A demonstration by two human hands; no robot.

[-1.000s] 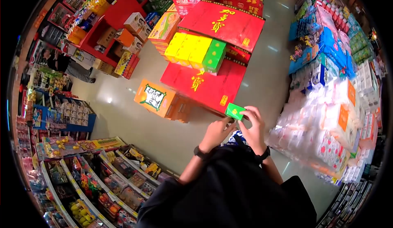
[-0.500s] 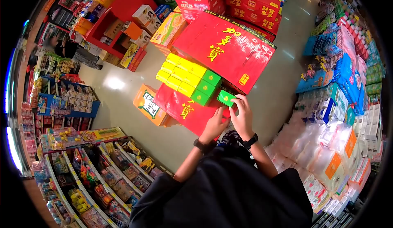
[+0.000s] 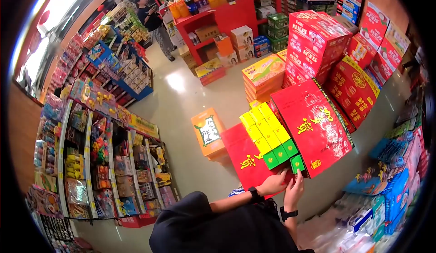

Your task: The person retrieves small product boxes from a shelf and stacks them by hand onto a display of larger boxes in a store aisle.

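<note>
A small green box (image 3: 297, 163) stands at the near corner of a stack of small boxes with yellow tops (image 3: 265, 131) and green fronts (image 3: 280, 152). My right hand (image 3: 294, 190) has its fingertips on the near edge of this green box, in a pinch. Just left of it, my left hand (image 3: 271, 184) is closed, fingers curled by the near side of the stack; what they hold, if anything, is hidden. The stack rests on a red carton (image 3: 238, 146) with yellow characters. A larger red carton (image 3: 313, 125) adjoins it on the right.
An orange carton (image 3: 209, 132) sits on the floor to the left. Tall red cartons (image 3: 313, 44) rise behind. Shelves of packaged goods (image 3: 102, 166) stand at left, and plastic-wrapped packs (image 3: 345, 219) lie at right. A person (image 3: 152, 21) stands in the far aisle.
The view has swung left, bringing more of the shop into sight and shifting the cartons rightward. My right fingertips remain at the small green box, with my left hand close by.
</note>
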